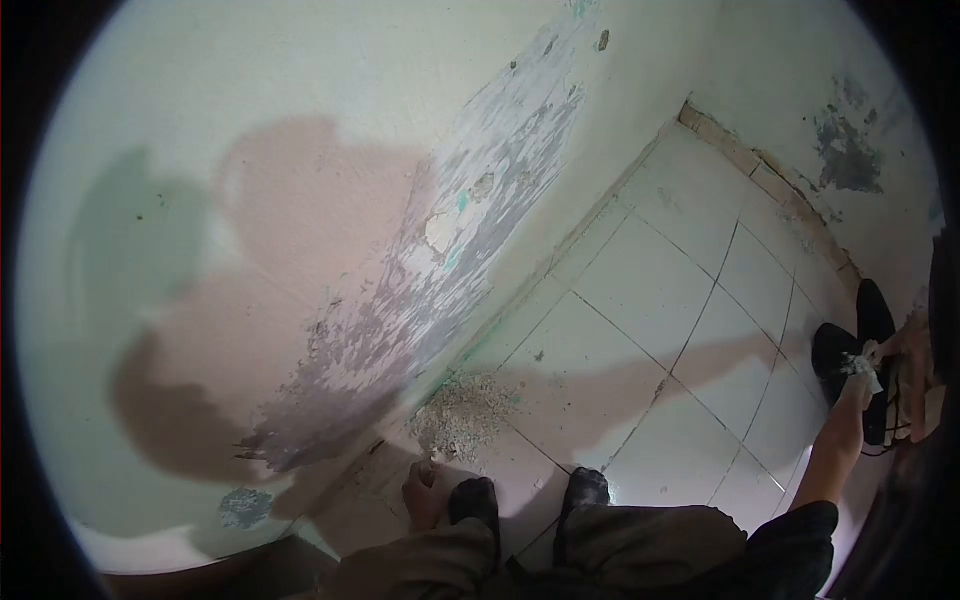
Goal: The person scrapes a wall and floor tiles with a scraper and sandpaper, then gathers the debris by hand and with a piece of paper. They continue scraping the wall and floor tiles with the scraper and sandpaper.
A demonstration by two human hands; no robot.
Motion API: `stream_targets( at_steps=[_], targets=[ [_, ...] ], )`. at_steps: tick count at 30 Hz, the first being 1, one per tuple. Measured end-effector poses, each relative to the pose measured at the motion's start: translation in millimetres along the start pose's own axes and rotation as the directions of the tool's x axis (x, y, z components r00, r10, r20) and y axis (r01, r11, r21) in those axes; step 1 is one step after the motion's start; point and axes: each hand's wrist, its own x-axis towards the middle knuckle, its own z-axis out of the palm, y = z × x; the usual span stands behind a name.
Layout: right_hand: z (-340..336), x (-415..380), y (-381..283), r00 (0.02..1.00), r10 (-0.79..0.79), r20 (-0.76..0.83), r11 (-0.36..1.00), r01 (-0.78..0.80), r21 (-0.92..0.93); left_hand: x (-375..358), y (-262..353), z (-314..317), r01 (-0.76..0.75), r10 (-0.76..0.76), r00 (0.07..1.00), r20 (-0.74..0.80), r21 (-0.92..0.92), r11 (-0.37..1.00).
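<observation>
My left hand [422,494] is down by the floor at the foot of the wall, beside a heap of plaster crumbs [462,418]. Its fingers are curled closed, and I cannot tell what is in them. Stretched far out to the right, my right hand [856,388] grips a crumpled white scrap [864,370], like thin paper or plastic. Another person's hand [908,350] is right at the same scrap. Beneath it are that person's black shoes [834,352].
The wall has a long scraped band [400,325] of bare grey plaster. White tiles [650,290] cover the floor, with scattered crumbs. My feet [474,498] stand close to the heap. A damaged skirting strip [720,140] runs along the far wall, below a flaked patch [848,150].
</observation>
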Motion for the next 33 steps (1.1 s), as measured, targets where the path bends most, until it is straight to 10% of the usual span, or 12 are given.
stream_targets(
  at_steps=[13,18,19,20,21,22,23,26,27,30,33],
  targets=[
    [-42.0,10.7,-14.7,0.987,0.128,-0.092,0.979,-0.111,0.171,1.4,-4.3,1.0,0.029,-0.028,0.999,0.03,-0.003,1.0],
    [-7.7,-51.9,-2.4,0.891,0.399,-0.217,0.888,-0.317,0.333,3.2,2.8,4.5,0.019,-0.019,1.0,0.005,-0.027,0.999],
    [-8.1,-86.9,4.2,0.994,-0.036,-0.104,0.977,0.013,-0.213,1.3,1.5,3.5,0.004,-0.004,1.0,0.009,-0.051,0.999],
    [4.3,-120.8,16.7,0.995,-0.028,-0.092,0.969,0.004,-0.247,-0.1,1.1,3.9,0.004,-0.003,0.999,0.044,-0.034,0.999],
    [31.9,-151.4,25.0,0.979,0.098,0.181,0.941,-0.15,0.305,-2.2,1.6,5.8,0.01,-0.006,0.999,0.04,-0.098,0.995],
    [50.6,-172.7,24.4,0.887,0.05,0.46,0.587,-0.398,0.705,-1.3,0.8,6.6,0.012,-0.009,1.0,0.02,-0.166,0.986],
    [51.9,-184.9,13.5,0.889,0.052,0.456,0.588,-0.396,0.705,1.7,-1.3,9.0,0.012,-0.008,1.0,0.023,-0.169,0.985],
    [50.9,-245.3,-4.8,0.539,0.148,0.829,-0.311,-0.771,0.556,5.2,-7.8,4.5,-0.042,0.046,0.996,0.075,-0.06,0.997],
    [48.1,-259.7,2.6,0.481,0.065,0.874,-0.381,-0.798,0.467,6.2,-2.4,4.4,-0.013,0.017,0.996,0.086,-0.048,0.999],
    [24.8,-275.6,7.1,0.396,-0.147,0.906,0.018,-0.915,0.403,5.3,-2.1,7.4,-0.029,0.034,0.995,0.089,-0.049,0.998],
    [7.1,-274.2,-44.5,0.424,-0.185,0.887,0.611,-0.657,0.442,6.8,0.2,5.4,-0.058,0.061,0.996,0.067,-0.049,0.997]
  ],
)
